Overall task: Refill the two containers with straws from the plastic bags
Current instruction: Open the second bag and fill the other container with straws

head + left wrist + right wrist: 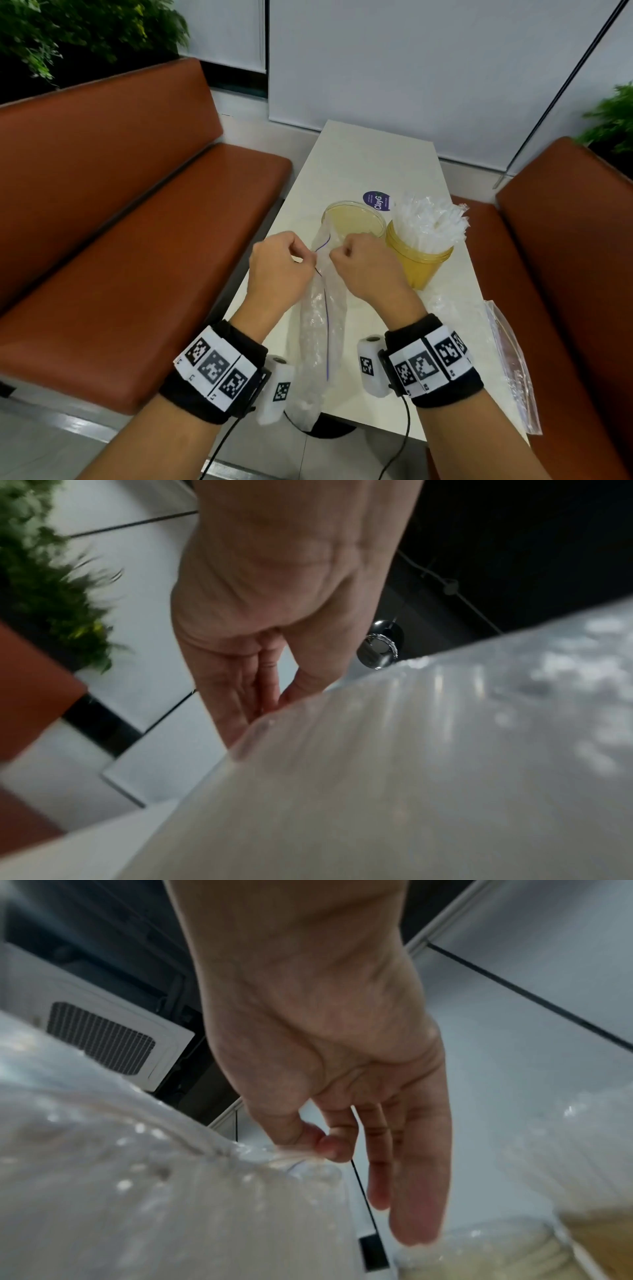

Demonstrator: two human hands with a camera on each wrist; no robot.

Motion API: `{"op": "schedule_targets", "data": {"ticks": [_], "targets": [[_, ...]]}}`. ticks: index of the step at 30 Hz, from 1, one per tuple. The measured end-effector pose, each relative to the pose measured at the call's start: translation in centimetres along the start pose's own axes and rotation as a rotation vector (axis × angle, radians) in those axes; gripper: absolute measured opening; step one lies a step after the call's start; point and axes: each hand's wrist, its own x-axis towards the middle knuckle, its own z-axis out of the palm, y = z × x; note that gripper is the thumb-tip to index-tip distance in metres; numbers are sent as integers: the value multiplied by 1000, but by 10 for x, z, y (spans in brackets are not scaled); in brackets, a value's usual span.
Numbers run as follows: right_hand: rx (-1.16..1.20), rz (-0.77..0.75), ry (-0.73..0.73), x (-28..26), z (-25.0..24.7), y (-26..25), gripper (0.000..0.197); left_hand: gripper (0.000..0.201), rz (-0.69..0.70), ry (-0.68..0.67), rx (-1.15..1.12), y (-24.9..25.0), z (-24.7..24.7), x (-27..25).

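Observation:
A long clear zip bag of wrapped straws (pixel 320 329) hangs over the table's near edge, its purple-lined mouth up between my hands. My left hand (pixel 279 263) pinches the left lip of the mouth. My right hand (pixel 359 263) pinches the right lip between thumb and forefinger (pixel 329 1146), the other fingers hanging loose. Just behind the bag stands an empty amber container (pixel 354 219). To its right a second amber container (pixel 419 258) holds a bunch of wrapped straws (pixel 430 219). In the left wrist view the bag (pixel 411 750) hides my fingertips.
An empty red-lined zip bag (pixel 512 363) lies on the white table (pixel 363 161) at the near right edge. A purple sticker (pixel 376 201) sits behind the containers. Brown benches (pixel 137 222) flank the table on both sides, with plants behind them.

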Motion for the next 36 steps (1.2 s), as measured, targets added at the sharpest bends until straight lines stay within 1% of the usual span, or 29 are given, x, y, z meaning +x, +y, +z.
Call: {"op": "schedule_targets", "data": {"ticks": [1,2,4,5,6,7,8,9,10,11,12,15,16,17,18,19,21,22,23,24,25,27,28,30,31,33,36], "targets": [[-73,8,32,1,-3,3,30,15,46,19,34,0,-5,1],[-124,43,53,2,-7,6,30,22,78,13,40,-1,-10,2],[-178,112,92,4,-17,10,31,33,133,-35,97,-3,-19,7],[-200,115,119,3,-20,10,30,37,149,-61,153,-2,-23,8],[-205,112,146,4,-22,8,24,37,149,-84,199,2,-25,9],[-204,89,162,2,-24,4,12,32,148,-102,215,5,-26,10],[-188,53,178,2,-22,1,14,21,132,-119,236,9,-26,10],[-178,11,172,0,-20,-3,26,11,117,-130,265,13,-27,9],[-179,-12,142,-1,-19,-5,30,18,86,-138,314,15,-27,8],[-192,-24,124,-1,-19,-7,29,27,62,-156,357,15,-27,8],[-210,-10,105,-1,-18,-7,28,33,37,-186,394,17,-30,8],[-214,50,119,0,-21,-5,19,44,32,-313,408,21,-43,9],[-212,53,131,1,-21,-5,21,46,31,-350,419,23,-47,9],[-213,51,131,2,-22,-4,28,49,36,-379,436,25,-52,10],[-221,52,105,3,-24,-3,34,51,40,-394,457,27,-55,10],[-219,50,70,3,-26,-3,35,52,50,-396,482,27,-57,10],[-187,35,-5,3,-34,-2,25,48,48,-345,548,29,-61,10],[-185,25,-45,3,-37,0,29,45,34,-311,569,29,-63,10],[-203,18,-84,3,-40,0,37,42,13,-293,584,28,-64,11],[-233,16,-113,3,-41,0,44,44,-12,-302,590,29,-64,12],[-263,11,-125,2,-43,-3,48,50,-37,-330,596,29,-64,12],[-330,0,-125,3,-43,-8,51,64,-44,-398,600,29,-65,13],[-366,-3,-122,3,-43,-10,50,65,-30,-430,606,29,-66,14],[-397,13,-111,6,-47,-8,47,56,11,-468,635,27,-72,16],[-389,31,-108,8,-49,-4,47,49,26,-455,649,25,-76,17],[-362,52,-110,10,-49,3,46,35,20,-398,616,18,-79,19],[-364,34,-135,9,-44,6,26,23,1,-304,545,16,-70,15]]}}
